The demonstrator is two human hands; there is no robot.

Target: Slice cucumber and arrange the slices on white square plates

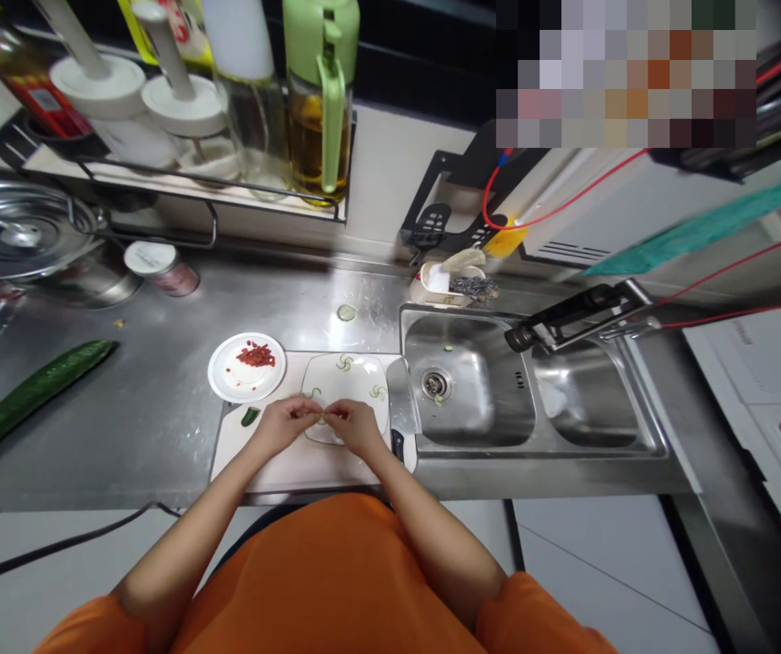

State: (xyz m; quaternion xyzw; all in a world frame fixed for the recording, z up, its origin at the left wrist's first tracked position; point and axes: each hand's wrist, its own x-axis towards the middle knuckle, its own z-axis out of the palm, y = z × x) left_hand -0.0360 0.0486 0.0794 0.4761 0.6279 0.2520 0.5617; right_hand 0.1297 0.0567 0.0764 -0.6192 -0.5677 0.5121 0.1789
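Fingertips pinched together, my left hand (287, 423) and my right hand (355, 425) meet over the near part of a squarish white plate (322, 371). Between them is a small pale-green piece of cucumber (323, 419), mostly covered by the fingers. Thin green swirl shapes (345, 363) show near the plate's edges. The plate sits on a white cutting board (356, 468). On that board, left of my left hand, lies a dark green cucumber end (250, 416). A cleaver (402, 400) with a black handle rests at the board's right side.
A round white plate (219, 368) holds chopped red bits. A long cucumber (29, 395) lies at far left, near a lidded pot (91, 282) and a jar (163, 268). One pale slice (346, 312) lies behind the board. The double sink (492, 427) is at right; a condiment rack (274, 193) hangs above.
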